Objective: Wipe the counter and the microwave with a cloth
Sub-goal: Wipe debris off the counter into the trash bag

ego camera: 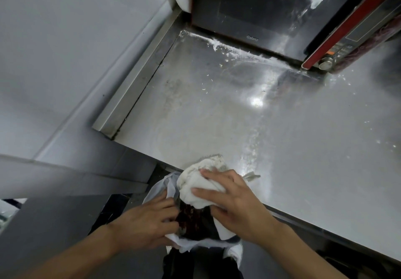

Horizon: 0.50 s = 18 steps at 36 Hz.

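From the head camera, the right hand (235, 202) grasped a bunched white cloth (198, 181) at the near edge of the steel counter (282, 131), fingers spread over it. The left hand (147, 222) clutched the rim of a thin plastic bag (161, 188) just below that edge, with dark debris (193, 220) inside. White streaks marked the counter and the microwave (260, 9) at the far side.

Looked like a working kitchen, likely a commercial one. Showed a stainless-steel counter (282, 137) with a raised steel lip (134, 79) against a pale wall (65, 40). Carried a Galanz microwave (271, 12) with a red-trimmed panel and knob (325, 63), smeared with white powder.
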Motion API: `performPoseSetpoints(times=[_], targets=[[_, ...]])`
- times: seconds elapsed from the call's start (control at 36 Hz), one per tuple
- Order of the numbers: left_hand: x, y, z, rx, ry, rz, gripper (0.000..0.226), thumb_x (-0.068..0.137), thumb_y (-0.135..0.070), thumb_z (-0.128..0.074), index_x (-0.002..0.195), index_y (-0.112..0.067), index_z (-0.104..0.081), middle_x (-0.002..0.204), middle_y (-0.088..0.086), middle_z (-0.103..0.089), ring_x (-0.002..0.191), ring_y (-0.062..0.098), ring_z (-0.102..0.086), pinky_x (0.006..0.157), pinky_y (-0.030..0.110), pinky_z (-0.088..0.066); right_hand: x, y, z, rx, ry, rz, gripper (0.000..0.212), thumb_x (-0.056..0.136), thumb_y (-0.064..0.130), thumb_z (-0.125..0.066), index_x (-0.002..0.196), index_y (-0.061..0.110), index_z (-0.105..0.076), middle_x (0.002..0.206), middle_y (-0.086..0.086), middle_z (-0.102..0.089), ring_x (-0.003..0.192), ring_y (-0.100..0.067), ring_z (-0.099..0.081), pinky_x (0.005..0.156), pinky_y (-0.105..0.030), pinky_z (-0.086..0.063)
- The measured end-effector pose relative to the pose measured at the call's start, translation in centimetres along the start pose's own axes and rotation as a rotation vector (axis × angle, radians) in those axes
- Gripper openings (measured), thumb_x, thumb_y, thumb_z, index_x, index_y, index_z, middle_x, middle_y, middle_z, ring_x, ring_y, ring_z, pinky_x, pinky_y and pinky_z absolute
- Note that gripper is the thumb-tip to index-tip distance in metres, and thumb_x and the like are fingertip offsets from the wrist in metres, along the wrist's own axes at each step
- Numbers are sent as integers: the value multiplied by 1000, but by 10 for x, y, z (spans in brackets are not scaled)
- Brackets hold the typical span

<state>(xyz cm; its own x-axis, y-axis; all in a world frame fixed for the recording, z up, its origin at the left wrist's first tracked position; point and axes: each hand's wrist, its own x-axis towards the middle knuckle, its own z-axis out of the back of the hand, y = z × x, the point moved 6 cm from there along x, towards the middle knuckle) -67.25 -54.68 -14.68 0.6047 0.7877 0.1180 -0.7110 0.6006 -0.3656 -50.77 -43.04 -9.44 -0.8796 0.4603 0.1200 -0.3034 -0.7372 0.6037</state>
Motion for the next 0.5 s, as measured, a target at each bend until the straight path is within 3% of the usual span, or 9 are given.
performPoseSetpoints(times=[0.14,0.25,0.36,0.5], targets=[[-1,-1,0,20,-22,-3,29,107,-43,-56,85,-25,-62,88,-9,-53,90,12,-51,122,22,-8,-5,3,2,-126,-86,2,48,90,9,-63,135,26,-66,151,-6,-51,126,-29,-52,108,-42,-45],[-3,-1,-3,29,-15,1,30,108,-42,-54,86,-25,-64,91,-9,-55,92,13,-52,124,27,-9,-9,1,-3,-191,-75,40,45,91,10,-61,132,26,-67,146,-7,-56,125,-29,-52,102,-48,-49],[-4,-2,-4,-1,-48,9,30,109,-42,-55,86,-24,-63,89,-9,-52,90,12,-50,122,29,-19,-14,3,2,-180,-146,30,46,91,10,-64,134,27,-62,144,-8,-57,123,-29,-54,101,-45,-48],[-3,-3,-2,9,-71,3,29,109,-43,-51,86,-26,-56,88,-10,-48,90,11,-48,117,35,-34,-16,-2,-5,-244,-94,18,44,90,11,-64,132,26,-66,142,-8,-58,121,-31,-56,97,-47,-50]])
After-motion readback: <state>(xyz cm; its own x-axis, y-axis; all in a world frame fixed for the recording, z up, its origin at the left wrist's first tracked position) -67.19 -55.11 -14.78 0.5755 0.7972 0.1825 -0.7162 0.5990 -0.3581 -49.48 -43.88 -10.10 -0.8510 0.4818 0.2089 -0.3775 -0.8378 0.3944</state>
